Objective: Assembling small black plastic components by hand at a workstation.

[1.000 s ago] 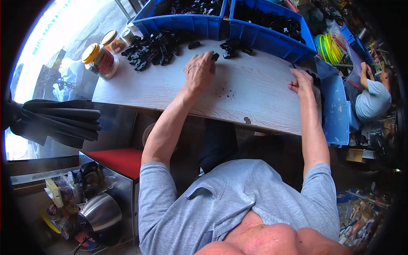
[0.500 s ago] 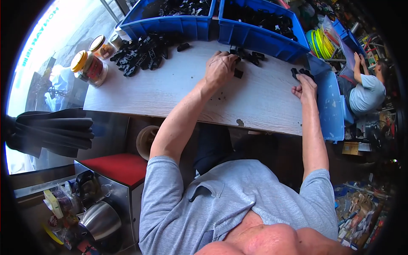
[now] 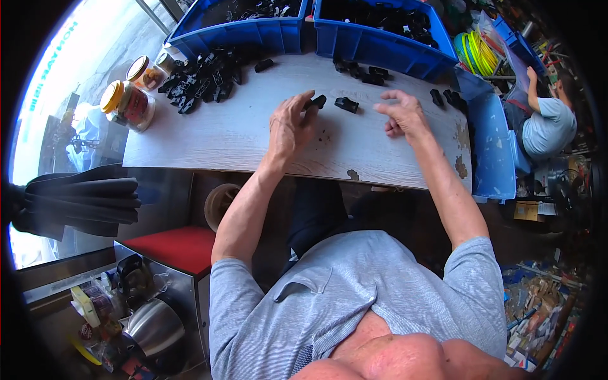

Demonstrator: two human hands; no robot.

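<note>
My left hand [image 3: 291,125] is over the middle of the table, its thumb and fingers closed on a small black plastic part [image 3: 319,101]. Just to the right of it another black plastic piece [image 3: 346,104] lies on the tabletop, touched by neither hand. On that piece's other side is my right hand [image 3: 404,116], holding nothing; its forefinger and thumb reach leftward apart while the other fingers curl in. Behind the hands sits a small group of black parts [image 3: 373,75]. A few more black parts [image 3: 453,99] rest at the table's right edge.
A heap of black parts [image 3: 202,81] covers the table's back left, beside lidded jars [image 3: 134,104]. Two blue crates [image 3: 386,52] of black parts stand along the back. A light-blue bin [image 3: 493,149] adjoins the right edge. Another person [image 3: 548,123] sits beyond it.
My left hand has moved left and nearer with a black part. My right hand has left the parts at the right edge and moved toward the middle. One piece now lies between the hands.
</note>
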